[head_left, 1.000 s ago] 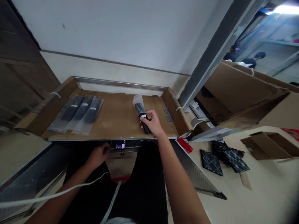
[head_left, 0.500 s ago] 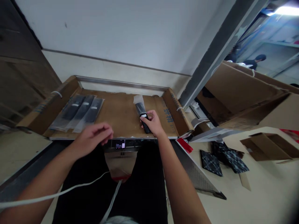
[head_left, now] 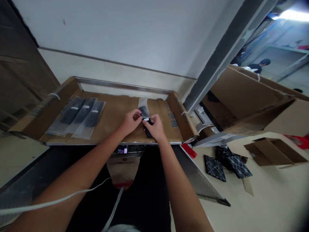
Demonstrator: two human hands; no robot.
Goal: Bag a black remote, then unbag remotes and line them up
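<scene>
A long black item (head_left: 145, 113) lies partly inside a clear plastic sleeve on the cardboard-lined tray (head_left: 116, 114). My right hand (head_left: 155, 128) grips its near end, by a small white label. My left hand (head_left: 130, 120) pinches the sleeve right beside that label, fingertips almost meeting my right hand. At the tray's left lie three similar black items in clear bags (head_left: 78, 117), side by side.
A small lit display (head_left: 122, 150) sits under the tray's front edge. A white cable (head_left: 60, 201) crosses my lap. To the right are open cardboard boxes (head_left: 251, 96), a smaller box (head_left: 275, 153) and black patterned squares (head_left: 225, 162) on a pale surface. A person is far back right.
My left hand rose from under the tray's front edge, crossed over it and now pinches the sleeve beside my right hand. The right hand stayed on the black item.
</scene>
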